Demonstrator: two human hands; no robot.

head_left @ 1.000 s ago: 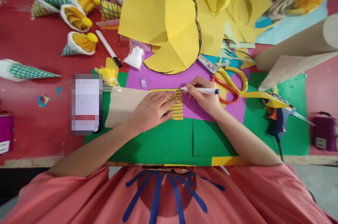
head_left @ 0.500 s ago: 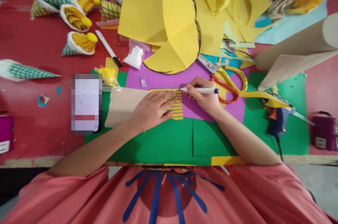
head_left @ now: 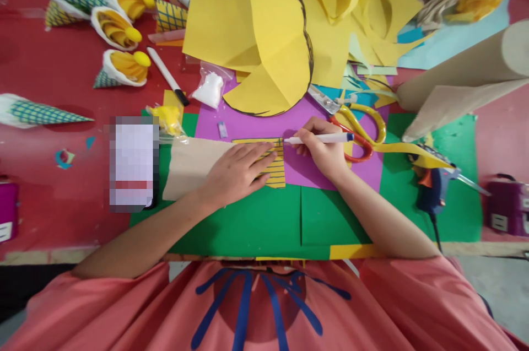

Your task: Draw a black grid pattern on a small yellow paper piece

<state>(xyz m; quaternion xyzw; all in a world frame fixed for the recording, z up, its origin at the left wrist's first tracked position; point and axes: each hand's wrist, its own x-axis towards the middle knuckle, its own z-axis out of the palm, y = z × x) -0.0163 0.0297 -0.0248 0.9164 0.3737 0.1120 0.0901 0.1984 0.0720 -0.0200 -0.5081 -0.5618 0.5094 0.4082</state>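
My left hand [head_left: 236, 172] lies flat with fingers stretched, pressing a beige paper strip [head_left: 188, 166] down over a small yellow paper [head_left: 276, 170] ruled with dark lines. My right hand [head_left: 322, 150] is closed round a white marker [head_left: 320, 139] with a blue end cap. The marker's tip touches the top right edge of the lined yellow paper. Both papers rest on a purple sheet [head_left: 248, 125] and a green sheet [head_left: 256, 221].
Red-and-yellow scissors [head_left: 361, 130] lie just right of my right hand, a blue glue gun [head_left: 432, 188] farther right. Large yellow sheets [head_left: 231, 15] lie beyond. Paper cones [head_left: 119, 67], another marker [head_left: 167, 75] and a small bag [head_left: 210, 89] sit at the left. Brown paper rolls [head_left: 463, 70] are at right.
The marker tip has slid slightly along the top edge of the lined yellow paper, and the pen now lies a little farther right. My left hand has stayed in place.
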